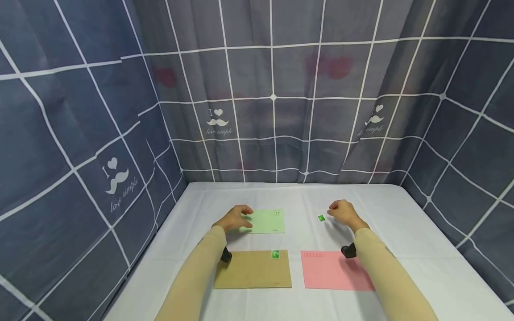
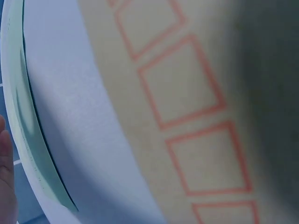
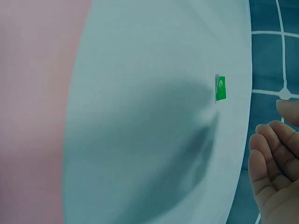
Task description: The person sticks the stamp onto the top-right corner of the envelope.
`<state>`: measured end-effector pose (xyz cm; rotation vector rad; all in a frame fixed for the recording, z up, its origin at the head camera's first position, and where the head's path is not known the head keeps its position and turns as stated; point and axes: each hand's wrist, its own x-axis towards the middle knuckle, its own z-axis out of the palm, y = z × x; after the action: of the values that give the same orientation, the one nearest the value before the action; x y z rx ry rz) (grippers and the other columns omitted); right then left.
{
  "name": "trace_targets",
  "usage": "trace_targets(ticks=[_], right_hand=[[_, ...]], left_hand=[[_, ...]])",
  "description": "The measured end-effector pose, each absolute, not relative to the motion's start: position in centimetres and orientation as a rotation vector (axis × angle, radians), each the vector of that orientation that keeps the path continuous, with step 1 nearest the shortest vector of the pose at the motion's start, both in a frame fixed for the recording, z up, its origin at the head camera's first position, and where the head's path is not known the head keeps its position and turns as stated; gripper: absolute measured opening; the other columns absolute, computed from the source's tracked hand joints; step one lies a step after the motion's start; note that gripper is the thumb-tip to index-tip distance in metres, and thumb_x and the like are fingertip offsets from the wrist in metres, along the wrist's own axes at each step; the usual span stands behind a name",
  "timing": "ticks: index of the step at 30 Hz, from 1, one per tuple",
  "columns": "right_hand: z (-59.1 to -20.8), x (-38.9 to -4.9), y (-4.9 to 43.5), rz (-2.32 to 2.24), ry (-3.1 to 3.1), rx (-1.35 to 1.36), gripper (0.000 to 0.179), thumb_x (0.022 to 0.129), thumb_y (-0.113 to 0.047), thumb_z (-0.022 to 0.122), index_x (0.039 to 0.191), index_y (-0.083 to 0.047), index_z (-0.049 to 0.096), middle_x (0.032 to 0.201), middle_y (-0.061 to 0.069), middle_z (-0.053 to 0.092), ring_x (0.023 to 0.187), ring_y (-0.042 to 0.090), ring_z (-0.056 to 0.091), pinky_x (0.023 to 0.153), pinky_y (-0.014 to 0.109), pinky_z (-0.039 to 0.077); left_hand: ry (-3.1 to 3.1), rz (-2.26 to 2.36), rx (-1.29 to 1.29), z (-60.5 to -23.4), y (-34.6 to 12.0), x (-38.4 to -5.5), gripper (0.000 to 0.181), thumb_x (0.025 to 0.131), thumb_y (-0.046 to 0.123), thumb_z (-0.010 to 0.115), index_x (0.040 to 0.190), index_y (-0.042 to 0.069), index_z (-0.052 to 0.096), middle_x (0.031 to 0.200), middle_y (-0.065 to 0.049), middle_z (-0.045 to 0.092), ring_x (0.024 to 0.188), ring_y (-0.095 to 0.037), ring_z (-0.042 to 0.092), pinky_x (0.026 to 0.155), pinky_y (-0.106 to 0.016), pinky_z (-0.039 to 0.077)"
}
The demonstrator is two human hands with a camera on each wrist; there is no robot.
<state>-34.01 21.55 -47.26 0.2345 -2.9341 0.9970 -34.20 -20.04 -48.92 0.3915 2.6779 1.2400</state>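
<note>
At the back of the white table lies a light green envelope. My left hand hovers by its left end, thumb and fingers spread apart, nothing between them. Only the edge of that hand shows in the left wrist view. To the right lies a small green stamp, also seen in the right wrist view as a green stamp with one edge lifted. My right hand is just right of it, above the table. Its bent fingers stand apart from the thumb, and nothing shows between them.
Nearer me lie a brown envelope with a green stamp at its upper right, and a pink envelope partly under my right forearm. Dark checked curtains enclose the table behind and at both sides.
</note>
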Motion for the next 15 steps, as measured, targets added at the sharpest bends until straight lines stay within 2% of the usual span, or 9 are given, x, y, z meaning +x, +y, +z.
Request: trace_targets(ticks=[9,15], right_hand=[[-47.6,-34.8,21.5,1.07,-2.953,0.152,0.034,0.09,-0.011,0.068,0.114,0.013,0.065,0.107,0.025,0.069,0.095,0.032,0.064,0.08,0.041,0.055],[-48.2,-35.3,21.1,1.054,-2.968,0.123,0.034,0.087,-0.011,0.07,0.111,0.012,0.067,0.105,0.024,0.07,0.092,0.03,0.064,0.077,0.037,0.055]], left_hand=[[2.688,1.194,0.404,-49.1,-19.8,-34.4,0.048,0.074,0.003,0.086,0.118,0.005,0.065,0.126,-0.01,0.064,0.126,-0.031,0.053,0.111,-0.047,0.043],[2.702,1.163,0.394,-49.6,-19.6,-34.3,0.05,0.073,0.002,0.087,0.117,0.007,0.066,0.124,-0.009,0.064,0.124,-0.03,0.055,0.111,-0.047,0.042]])
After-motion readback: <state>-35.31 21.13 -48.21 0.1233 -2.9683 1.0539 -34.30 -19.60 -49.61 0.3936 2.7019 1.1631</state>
